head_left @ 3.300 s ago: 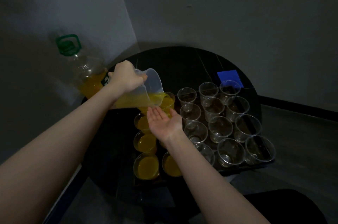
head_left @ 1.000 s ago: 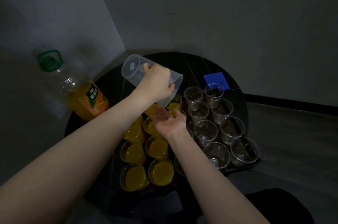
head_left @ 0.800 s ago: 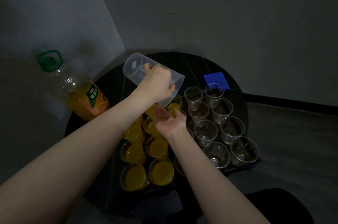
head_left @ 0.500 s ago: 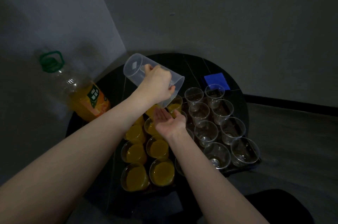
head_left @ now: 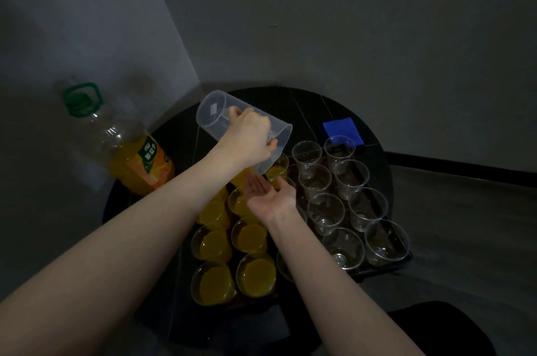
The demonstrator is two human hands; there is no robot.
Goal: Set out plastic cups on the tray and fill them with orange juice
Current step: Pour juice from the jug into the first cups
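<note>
A: Your left hand (head_left: pixel 250 139) has its fingers wrapped round the handle of the clear pitcher (head_left: pixel 242 130), tipped mouth-down and looking drained; your right hand (head_left: pixel 268 194) lies palm-up, fingers relaxed, holding nothing, just under the spout.

B: And the cups?

A: Filled cups (head_left: pixel 251 274) sit on the tray (head_left: pixel 405 262) left of your right forearm, empty cups (head_left: pixel 343 248) to its right. Last drips could miss; your forearm could topple cups. Refill from the juice bottle (head_left: pixel 139 161).
</note>
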